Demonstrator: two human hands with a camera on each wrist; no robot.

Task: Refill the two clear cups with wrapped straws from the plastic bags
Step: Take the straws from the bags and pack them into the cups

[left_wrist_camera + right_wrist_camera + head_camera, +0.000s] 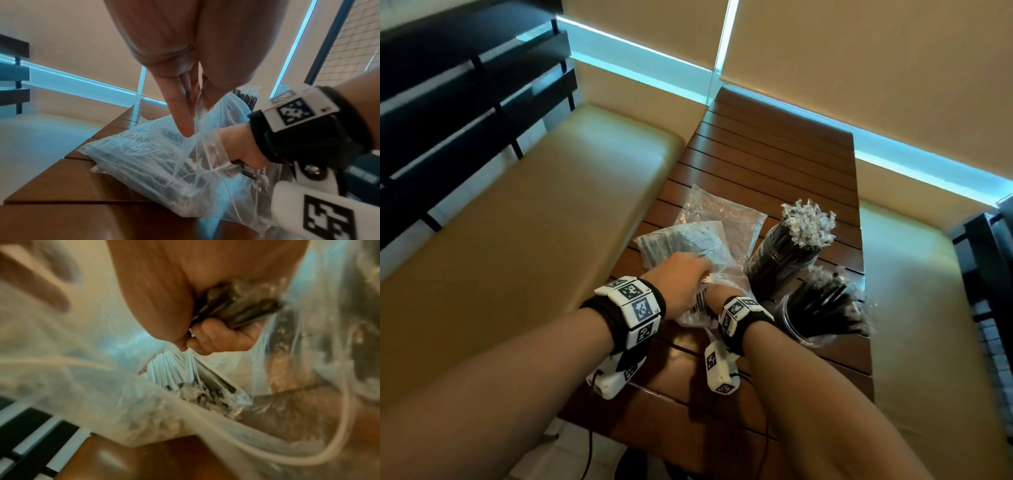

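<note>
The right hand (242, 146) is inside the bag (144, 155) on the tabletop (774, 157), fingers curled round a bunch of straws (230, 305). The left hand (681, 277) pinches the bag's mouth open. Draw the bunch out straight while that mouth stays wide. The blurred wrist view suggests film clinging. Two cups (808, 329) stand just right; the tall one could tip.

Dim warm room; cyan light strips (928, 171) are glowing along the walls. The right wrist view is blurring heavily, edges bending.
</note>
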